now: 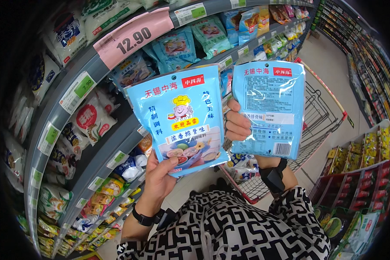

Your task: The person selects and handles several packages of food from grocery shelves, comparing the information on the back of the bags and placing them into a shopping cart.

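My left hand grips the lower left corner of a light-blue seasoning packet, thumb across its front. That packet faces me, with a cartoon pig chef and a picture of food bowls. In my right hand is another light-blue packet, turned to show its printed back and a barcode. My fingers wrap around its left edge, and the rest of the hand is hidden behind it. Both packets are held up side by side, slightly apart. Dark straps circle both wrists.
Curved-looking store shelves with bagged goods and price tags run along the left. Similar blue packets sit on the shelf behind. A wire shopping cart stands to the right, holding some bags. Another display is at far right.
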Available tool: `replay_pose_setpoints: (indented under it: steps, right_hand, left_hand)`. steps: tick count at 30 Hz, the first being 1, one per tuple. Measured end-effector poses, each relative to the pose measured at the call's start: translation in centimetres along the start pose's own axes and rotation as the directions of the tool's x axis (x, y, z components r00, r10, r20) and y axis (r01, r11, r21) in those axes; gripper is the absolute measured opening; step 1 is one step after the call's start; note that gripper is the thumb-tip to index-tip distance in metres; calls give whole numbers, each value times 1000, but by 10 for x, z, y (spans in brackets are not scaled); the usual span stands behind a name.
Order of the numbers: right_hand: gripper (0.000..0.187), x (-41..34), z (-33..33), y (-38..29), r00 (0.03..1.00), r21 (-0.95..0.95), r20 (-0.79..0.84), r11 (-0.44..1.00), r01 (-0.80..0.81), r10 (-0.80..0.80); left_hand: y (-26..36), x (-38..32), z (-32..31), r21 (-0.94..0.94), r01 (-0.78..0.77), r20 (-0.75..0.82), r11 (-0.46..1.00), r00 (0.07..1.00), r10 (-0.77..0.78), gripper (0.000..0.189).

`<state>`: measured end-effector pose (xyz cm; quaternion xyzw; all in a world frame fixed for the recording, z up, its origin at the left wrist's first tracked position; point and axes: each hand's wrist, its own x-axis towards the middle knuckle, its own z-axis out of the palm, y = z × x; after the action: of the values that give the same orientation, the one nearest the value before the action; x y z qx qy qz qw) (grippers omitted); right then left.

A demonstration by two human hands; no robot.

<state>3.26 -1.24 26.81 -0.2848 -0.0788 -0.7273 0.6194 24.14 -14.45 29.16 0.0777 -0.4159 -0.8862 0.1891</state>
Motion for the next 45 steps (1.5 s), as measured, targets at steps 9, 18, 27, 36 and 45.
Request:
replay_pose_setpoints:
  steps: [9,18,27,36,45]
  right_hand:
    - [45,-5,-6,-3,938,-398,-259,910,114,-231]
    - [32,22,22,17,534,-729,-558,683,50,-635]
    - [26,34,24,31,539,-691,-619,722,-29,-571]
    - [39,16,7,45,658,-910,-410,329,-252,-631]
    - [49,-30,-23,60,694,-772,-603,508,-383,-393]
  left_hand:
    - [-9,4,5,33,5,-59,999,998,-3,47]
    - [-25,8,1,-76,49,-86,996,995,-55,45]
    - [-24,10,3,195,-8,-52,981,998,18,60]
    - [-24,8,-15,53,32,-155,998,988,-24,55]
    - [-38,3,-32,222,232,-102,947,971,-214,51]
